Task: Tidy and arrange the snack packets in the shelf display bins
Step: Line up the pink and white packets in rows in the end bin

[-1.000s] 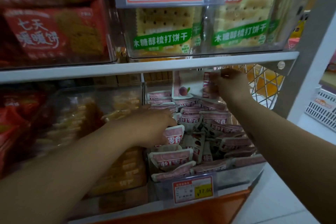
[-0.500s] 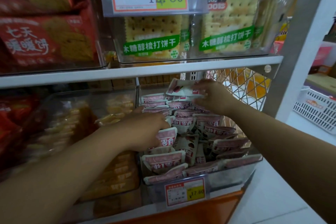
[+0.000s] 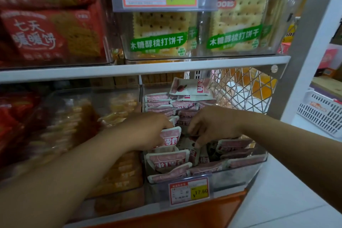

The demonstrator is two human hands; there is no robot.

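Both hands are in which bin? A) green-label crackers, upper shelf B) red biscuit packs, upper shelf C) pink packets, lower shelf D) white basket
C: left hand and right hand both reach among the pink packets in the clear bin on the lower shelf.

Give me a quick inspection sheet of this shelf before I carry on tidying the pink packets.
Surface: white shelf board above; clear bin below it.
Job's things: pink packets mostly upright in rows in the bin.
Clutter: one loose packet lies flat on the back row; middle packets askew.
Grippers: left hand curls over an upright packet; right hand curled, fingertips among the middle packets, grip unclear.
Cables: nothing seen.
Surroundings: cracker packs above, price tag, white basket at right.
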